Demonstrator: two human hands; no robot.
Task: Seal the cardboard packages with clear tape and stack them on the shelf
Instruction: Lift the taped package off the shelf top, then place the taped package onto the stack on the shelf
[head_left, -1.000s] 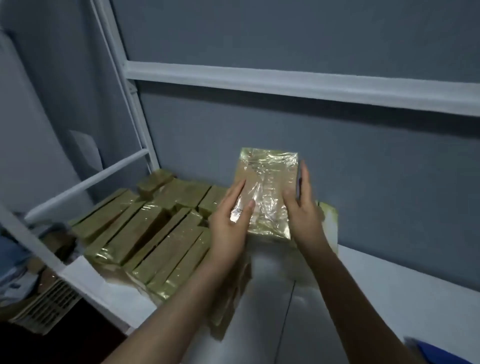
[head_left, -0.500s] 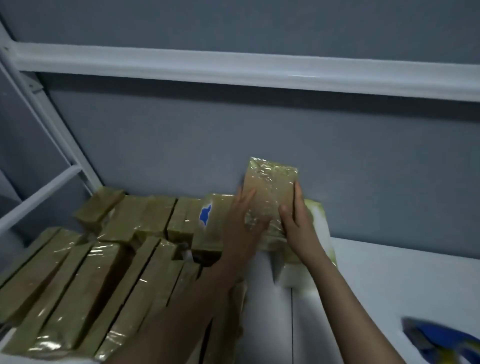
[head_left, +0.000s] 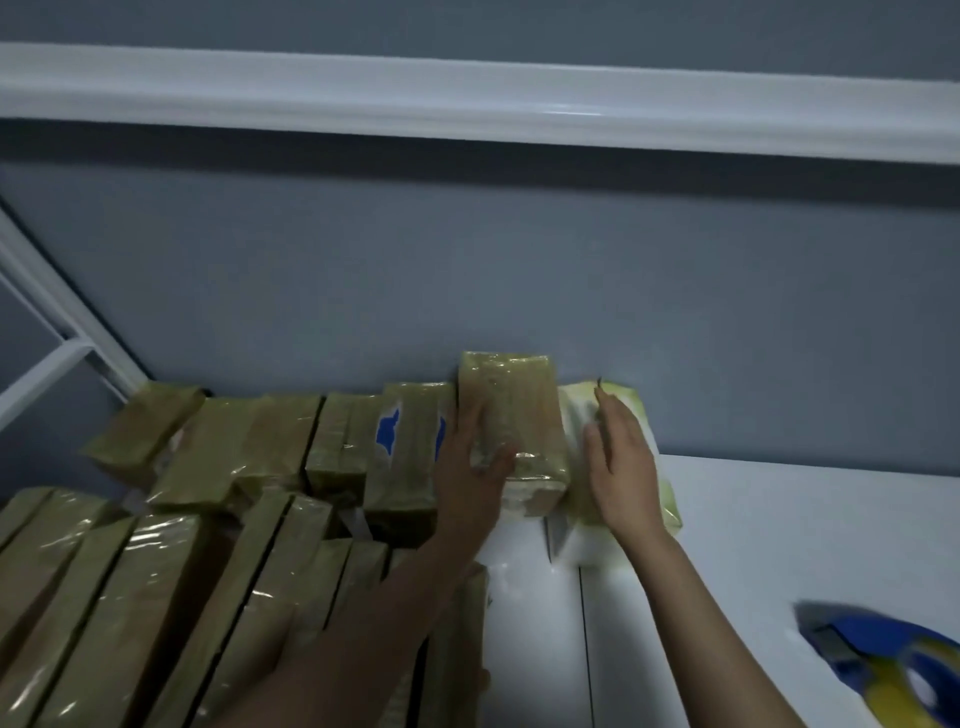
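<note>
The head camera looks down at a white shelf (head_left: 779, 525) against a grey wall, under a white metal rail (head_left: 467, 98). The thing in hand, a brown cardboard package wrapped in glossy clear tape (head_left: 519, 410), stands on the shelf at the right end of a back row of taped brown packages (head_left: 280, 441). It sits just beside a neighbour with a torn blue patch (head_left: 387, 434), its far end close to the wall. The left hand (head_left: 470, 467) holds it: the fingers (head_left: 467, 415) run straight up its left side, in the gap next to the blue-patched one, while the thumb lies across its near face. This grip looks meant to steady the cardboard package and push it in line with the row. The right hand (head_left: 618, 462) is off the package, just beside its right side, with straight, spread fingers holding nothing. It hovers over a pale yellow-green plastic pack (head_left: 667, 499) lying there, probably ready to square the package up or to catch it if it tips. In front of the row, long taped brown packages (head_left: 130, 597) lie side by side, so stacking seems well along. A blurred blue and yellow tape dispenser (head_left: 883, 660) lies at the lower right, well apart from both hands.
</note>
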